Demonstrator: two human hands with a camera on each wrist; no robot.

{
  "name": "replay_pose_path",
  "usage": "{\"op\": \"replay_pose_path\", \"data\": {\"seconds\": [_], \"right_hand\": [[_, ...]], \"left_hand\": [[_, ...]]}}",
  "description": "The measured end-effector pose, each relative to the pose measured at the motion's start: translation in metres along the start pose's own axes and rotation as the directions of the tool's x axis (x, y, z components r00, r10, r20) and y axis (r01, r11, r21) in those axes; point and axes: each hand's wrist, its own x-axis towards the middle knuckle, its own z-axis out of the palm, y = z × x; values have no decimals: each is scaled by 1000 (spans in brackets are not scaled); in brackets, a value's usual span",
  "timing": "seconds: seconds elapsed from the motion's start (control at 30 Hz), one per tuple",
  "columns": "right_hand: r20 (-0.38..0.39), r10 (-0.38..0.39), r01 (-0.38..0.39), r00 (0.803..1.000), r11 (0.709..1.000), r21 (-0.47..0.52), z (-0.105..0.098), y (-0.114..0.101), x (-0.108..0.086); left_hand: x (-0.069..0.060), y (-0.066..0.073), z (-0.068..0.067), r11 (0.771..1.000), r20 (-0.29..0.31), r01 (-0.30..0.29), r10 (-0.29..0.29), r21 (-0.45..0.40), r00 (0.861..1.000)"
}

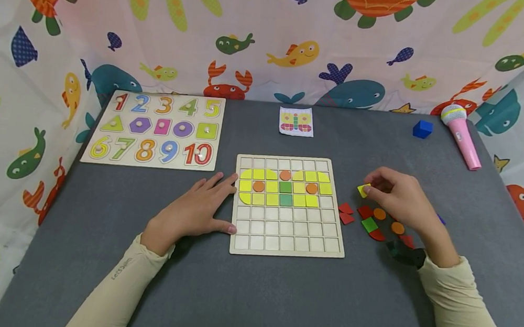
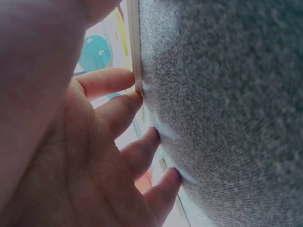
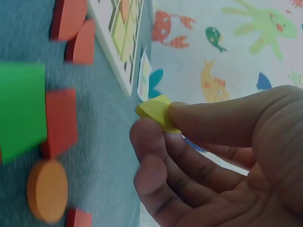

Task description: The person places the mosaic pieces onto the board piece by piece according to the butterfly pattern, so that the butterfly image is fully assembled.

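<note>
My left hand (image 1: 196, 210) rests at the left edge of a wooden grid board (image 1: 287, 245), fingers spread and fairly straight, fingertips touching its side. In the left wrist view these fingers (image 2: 118, 113) meet the board's edge (image 2: 134, 42). Yellow, green and orange tiles fill the board's upper rows; one square at the right end of the third tile row is bare. Right of the board, my right hand (image 1: 398, 197) pinches a small yellow tile (image 3: 158, 112) between thumb and fingers, above the table. Below it lie loose red tiles (image 1: 365, 211), orange discs (image 1: 397, 228) and a green square (image 1: 369, 225).
A picture card (image 1: 296, 121) lies behind the board. A number-and-shape puzzle (image 1: 156, 129) is at the back left. At the back right are a blue cube (image 1: 422, 129) and a pink toy microphone (image 1: 462, 136). A printed fish curtain (image 1: 266, 16) borders the table.
</note>
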Motion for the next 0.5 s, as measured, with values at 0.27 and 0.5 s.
{"op": "replay_pose_path", "data": {"seconds": [0.27, 0.5], "right_hand": [[60, -73, 70, 996, 996, 53, 17, -16, 4], [71, -125, 121, 990, 991, 57, 33, -23, 11]], "left_hand": [[0, 0, -1, 1000, 2, -2, 2, -3, 1000], [0, 0, 0, 1000, 1, -6, 6, 0, 1000]]}}
